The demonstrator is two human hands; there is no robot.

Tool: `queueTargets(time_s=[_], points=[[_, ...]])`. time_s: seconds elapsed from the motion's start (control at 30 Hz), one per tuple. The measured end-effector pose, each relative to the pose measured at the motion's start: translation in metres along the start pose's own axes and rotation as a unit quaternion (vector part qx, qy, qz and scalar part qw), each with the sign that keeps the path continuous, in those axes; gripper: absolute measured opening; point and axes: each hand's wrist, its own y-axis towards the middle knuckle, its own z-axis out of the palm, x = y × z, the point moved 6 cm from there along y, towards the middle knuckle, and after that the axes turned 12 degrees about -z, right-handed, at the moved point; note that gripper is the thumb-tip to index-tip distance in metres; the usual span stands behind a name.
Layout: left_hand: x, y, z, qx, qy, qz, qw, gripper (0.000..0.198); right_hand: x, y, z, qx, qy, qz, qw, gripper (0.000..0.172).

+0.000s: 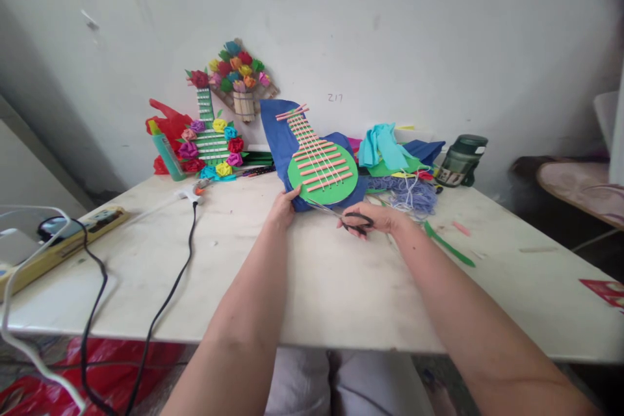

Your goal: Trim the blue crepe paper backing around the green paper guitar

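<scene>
My left hand (pixel 283 207) grips the lower left edge of a green paper lute (pixel 305 192), its thumb on the front. Pink sticks cross the lute's neck and body, and white strings run along it. Behind it spreads dark blue paper (pixel 273 122), sticking out on both sides. The whole piece is held tilted up over the table. Scissors (pixel 358 223) with black handles are in my right hand (pixel 377 218), fingers through the loops. Their blades point left along the lute's bottom edge; whether they touch the blue paper I cannot tell.
A glue gun (pixel 191 194) with a black cable and a glue bottle (pixel 167 153) are at left, near a flower-decorated lute (pixel 212 136). Purple yarn (pixel 412 195), turquoise paper (pixel 383 146) and a dark bottle (pixel 461 160) stand right. A power strip (pixel 68 247) lies far left.
</scene>
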Motion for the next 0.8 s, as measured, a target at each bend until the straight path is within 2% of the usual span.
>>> queueTargets(time_s=[0.23,0.53,0.8], points=[[0.002,0.000,0.002,0.006,0.001,-0.008,1.000,0.034,-0.002,0.002,0.002,-0.012,0.022,0.006,1.000,0.031],[0.003,-0.001,0.003,0.021,0.011,-0.010,1.000,0.030,-0.021,0.013,0.000,-0.019,0.049,0.008,0.999,0.025],[0.004,0.002,0.003,0.030,0.011,-0.004,0.999,0.033,-0.014,0.013,0.005,-0.040,0.060,0.008,0.997,0.023]])
